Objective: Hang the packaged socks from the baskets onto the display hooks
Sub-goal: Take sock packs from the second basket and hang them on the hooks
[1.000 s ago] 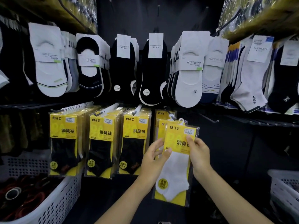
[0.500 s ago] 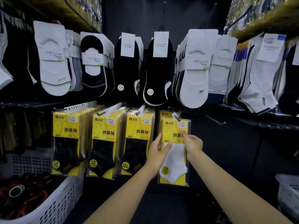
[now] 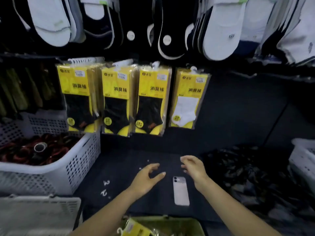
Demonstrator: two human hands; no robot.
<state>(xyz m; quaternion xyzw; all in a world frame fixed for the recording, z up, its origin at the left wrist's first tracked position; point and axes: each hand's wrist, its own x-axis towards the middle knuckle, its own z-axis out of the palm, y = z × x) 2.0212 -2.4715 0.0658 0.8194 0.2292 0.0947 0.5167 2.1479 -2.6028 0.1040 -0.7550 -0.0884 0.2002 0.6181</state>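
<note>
Both hands are empty. The left hand (image 3: 146,178) has its fingers relaxed and spread, thumb apart. The right hand (image 3: 194,169) has its fingers loosely bent, with nothing in them. They hover just above a dark counter (image 3: 133,167), with a phone (image 3: 180,190) lying between and just below the fingertips.

The next packs (image 3: 136,229) lie behind the wrists, toward the body, in a yellowish container (image 3: 187,223) at the bottom edge. It is probably a basket, though only its top shows. Well above and beyond the fingertips, one white-sock pack (image 3: 187,99) hangs on its hook (image 3: 194,68). Left of it hang three fuller rows of black-sock packs (image 3: 115,99).

These packs look light: a thin card with a soft sock, sleeved in glossy film. The film is likely slippery and the body will bend, so the stiffer upper card is the better place to pinch. The fingers should sit just below the small hanger, leaving its hole free for the hook.

Left of the left fingers stands a white perforated basket (image 3: 81,160) holding red and black items (image 3: 25,154), too blurred to name. Nearer the body on that side is another pale basket (image 3: 39,213), its contents unseen. Far right of the right fingers, the corner of a third basket (image 3: 303,159) shows. Between it and the hand lies a dark glossy heap (image 3: 238,176). A few loose white hangers (image 3: 104,188) lie on the counter left of the left wrist.
</note>
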